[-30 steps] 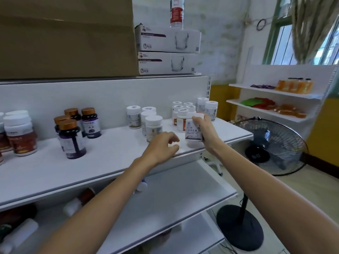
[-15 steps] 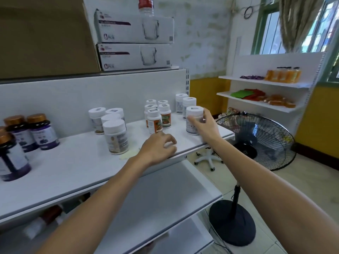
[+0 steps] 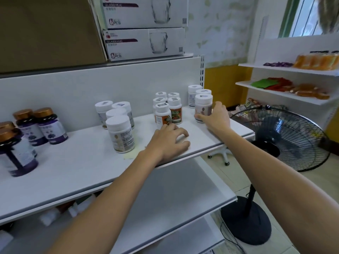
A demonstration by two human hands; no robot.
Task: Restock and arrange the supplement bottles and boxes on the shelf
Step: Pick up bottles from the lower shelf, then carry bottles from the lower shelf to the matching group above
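Note:
A white supplement bottle (image 3: 203, 107) stands upright near the right end of the white shelf (image 3: 77, 167), in front of two like bottles (image 3: 194, 92). My right hand (image 3: 215, 117) holds its base, thumb in front and fingers round the right side. My left hand (image 3: 171, 142) rests on the shelf with fingers loosely curled, holding nothing, just in front of several orange-labelled white bottles (image 3: 167, 110). Further left stand several larger white bottles (image 3: 120, 133) and dark purple bottles with gold caps (image 3: 47, 125).
Two glass-mug boxes (image 3: 145, 43) and a brown carton (image 3: 45, 32) sit on the top shelf. A lower shelf (image 3: 165, 202) juts out below my arms. A floor fan (image 3: 286, 138) stands at the right, with another stocked shelf unit (image 3: 293, 92) behind it.
My right hand has set the white bottle down upright at the right end of the row and slid lower on it. The view has swung right and closer; my left hand stays resting on the shelf.

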